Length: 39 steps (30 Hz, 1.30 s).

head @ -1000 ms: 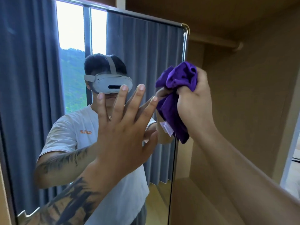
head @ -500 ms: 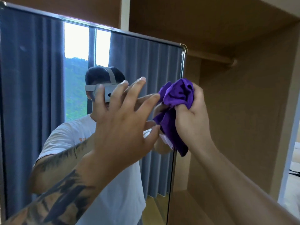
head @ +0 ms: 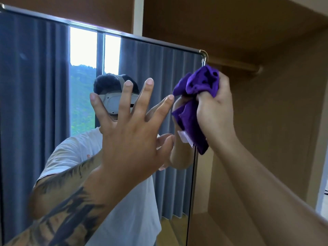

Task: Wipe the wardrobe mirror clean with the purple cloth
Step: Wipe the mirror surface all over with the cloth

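The wardrobe mirror (head: 40, 107) fills the left of the view, framed in thin metal, its right edge running down the middle. My right hand (head: 215, 110) grips the bunched purple cloth (head: 193, 103) against the glass by the mirror's upper right edge; a white tag hangs from the cloth. My left hand (head: 131, 132) is flat on the glass just left of the cloth, fingers spread, holding nothing. The mirror shows a person in a white T-shirt and a headset, grey curtains and a bright window.
To the right of the mirror stands an open wooden wardrobe compartment (head: 266, 130) with a hanging rail (head: 236, 65) near the top. A shelf board runs above it.
The camera has tilted up, so the mirror's top edge sits lower in view. Both hands stay close together near the right edge; the cloth has shifted slightly on the glass.
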Available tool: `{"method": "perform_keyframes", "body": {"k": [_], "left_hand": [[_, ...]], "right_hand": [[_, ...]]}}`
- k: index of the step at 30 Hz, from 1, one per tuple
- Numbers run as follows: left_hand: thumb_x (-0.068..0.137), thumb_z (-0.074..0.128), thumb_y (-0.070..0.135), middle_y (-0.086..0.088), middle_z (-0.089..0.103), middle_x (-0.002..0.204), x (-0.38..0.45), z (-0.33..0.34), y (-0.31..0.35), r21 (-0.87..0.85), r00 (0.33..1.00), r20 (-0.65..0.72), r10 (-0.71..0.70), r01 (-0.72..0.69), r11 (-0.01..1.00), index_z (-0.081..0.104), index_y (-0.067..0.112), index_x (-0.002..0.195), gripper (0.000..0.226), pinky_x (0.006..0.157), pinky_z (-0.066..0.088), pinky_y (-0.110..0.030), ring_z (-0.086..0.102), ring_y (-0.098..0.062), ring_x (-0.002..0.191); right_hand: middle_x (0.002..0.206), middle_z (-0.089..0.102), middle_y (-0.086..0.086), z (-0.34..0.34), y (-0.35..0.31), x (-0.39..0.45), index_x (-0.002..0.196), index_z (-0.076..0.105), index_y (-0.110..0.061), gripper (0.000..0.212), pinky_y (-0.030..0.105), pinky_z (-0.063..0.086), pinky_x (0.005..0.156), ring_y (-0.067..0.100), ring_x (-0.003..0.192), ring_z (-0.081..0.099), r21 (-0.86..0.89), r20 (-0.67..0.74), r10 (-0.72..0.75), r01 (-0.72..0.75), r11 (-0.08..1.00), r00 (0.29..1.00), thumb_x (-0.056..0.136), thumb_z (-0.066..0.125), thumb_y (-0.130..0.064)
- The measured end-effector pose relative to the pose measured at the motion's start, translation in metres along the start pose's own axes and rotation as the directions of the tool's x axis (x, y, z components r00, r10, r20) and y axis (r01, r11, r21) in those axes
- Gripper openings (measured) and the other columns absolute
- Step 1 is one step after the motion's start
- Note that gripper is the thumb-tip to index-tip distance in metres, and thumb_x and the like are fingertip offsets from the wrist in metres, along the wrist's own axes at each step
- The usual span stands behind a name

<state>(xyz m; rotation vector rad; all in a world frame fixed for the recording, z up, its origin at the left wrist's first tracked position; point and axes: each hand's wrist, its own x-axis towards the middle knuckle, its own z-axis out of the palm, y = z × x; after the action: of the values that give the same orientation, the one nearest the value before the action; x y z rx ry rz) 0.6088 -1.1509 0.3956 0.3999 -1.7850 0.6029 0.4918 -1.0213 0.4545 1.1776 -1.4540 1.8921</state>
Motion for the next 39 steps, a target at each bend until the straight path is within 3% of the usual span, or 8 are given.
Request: {"method": "perform_keyframes", "body": {"k": [5,8,14,20,23,30,35,39], "left_hand": [[0.094,0.043,0.069,-0.006,0.021,0.173,-0.001,0.002,-0.003,0.011,1.000,-0.018,0.004,-0.004,1.000,0.036,0.040,0.160,0.072,0.115,-0.002,-0.081,0.013,-0.038,0.160],[0.095,0.040,0.070,-0.008,0.020,0.173,-0.001,0.004,-0.003,0.023,1.000,-0.020,0.012,-0.012,1.000,0.035,0.039,0.161,0.073,0.115,-0.002,-0.081,0.012,-0.038,0.160],[0.094,0.046,0.067,-0.006,0.020,0.174,-0.002,0.008,-0.002,0.001,0.998,-0.060,0.012,-0.012,1.000,0.036,0.040,0.160,0.072,0.114,-0.001,-0.082,0.011,-0.037,0.161],[0.095,0.043,0.069,-0.007,0.021,0.173,-0.002,0.008,-0.003,0.003,0.998,-0.066,0.007,-0.006,1.000,0.038,0.039,0.160,0.072,0.114,0.000,-0.082,0.013,-0.038,0.160],[0.093,0.044,0.069,-0.007,0.023,0.173,0.000,0.004,-0.002,0.007,0.998,-0.056,0.000,0.000,1.000,0.040,0.038,0.159,0.072,0.114,-0.001,-0.081,0.015,-0.039,0.159],[0.084,0.054,0.063,-0.005,0.036,0.166,0.009,-0.010,0.002,-0.023,0.998,-0.023,-0.052,0.051,0.998,0.050,0.041,0.149,0.069,0.114,0.005,-0.077,0.030,-0.039,0.152],[0.088,0.054,0.063,-0.004,0.034,0.167,0.008,-0.018,-0.008,-0.005,0.999,0.006,-0.045,0.045,0.999,0.049,0.043,0.149,0.065,0.114,0.012,-0.072,0.031,-0.035,0.152],[0.087,0.048,0.071,-0.005,0.025,0.171,0.024,-0.022,-0.024,0.052,0.999,0.005,-0.039,0.038,0.998,0.041,0.046,0.155,0.072,0.113,0.008,-0.075,0.022,-0.037,0.155]], "right_hand": [[0.110,0.064,-0.030,-0.001,0.008,-0.021,0.146,0.045,-0.037,0.050,0.010,0.051,0.071,-0.002,0.096,0.068,0.013,0.011,-0.002,0.002,1.000,1.000,0.103,0.055,-0.014],[0.113,0.067,-0.025,-0.006,0.019,-0.043,0.141,0.047,-0.043,0.047,0.019,0.056,0.073,0.003,0.096,0.071,0.028,0.047,0.019,-0.021,0.999,0.999,0.102,0.059,-0.019],[0.100,0.062,-0.042,-0.004,-0.006,0.013,0.145,0.043,-0.040,0.054,0.012,0.055,0.069,-0.012,0.094,0.065,-0.030,0.070,-0.002,0.004,1.000,0.998,0.099,0.057,-0.013],[0.126,0.062,-0.018,0.004,0.009,-0.029,0.152,0.037,-0.036,0.054,0.021,0.058,0.085,0.003,0.108,0.066,-0.003,0.011,-0.027,0.027,1.000,1.000,0.104,0.058,-0.021],[0.128,0.060,-0.017,0.003,0.015,-0.043,0.152,0.037,-0.036,0.054,0.025,0.056,0.091,0.004,0.113,0.064,-0.025,0.022,-0.027,0.027,0.999,0.999,0.105,0.057,-0.019],[0.122,0.062,-0.011,0.008,-0.015,0.015,0.152,0.038,-0.028,0.056,0.014,0.053,0.079,0.002,0.102,0.065,-0.052,-0.020,-0.045,0.044,0.998,0.999,0.101,0.051,-0.008],[0.138,0.057,0.003,0.009,0.000,-0.026,0.157,0.029,-0.028,0.061,0.043,0.058,0.096,0.024,0.118,0.063,-0.116,-0.015,-0.035,0.033,0.993,0.999,0.104,0.053,-0.012],[0.137,0.057,0.002,0.006,-0.008,-0.011,0.156,0.031,-0.028,0.061,0.047,0.054,0.101,0.022,0.119,0.061,-0.189,-0.012,-0.036,0.033,0.981,0.999,0.101,0.052,-0.012]]}}
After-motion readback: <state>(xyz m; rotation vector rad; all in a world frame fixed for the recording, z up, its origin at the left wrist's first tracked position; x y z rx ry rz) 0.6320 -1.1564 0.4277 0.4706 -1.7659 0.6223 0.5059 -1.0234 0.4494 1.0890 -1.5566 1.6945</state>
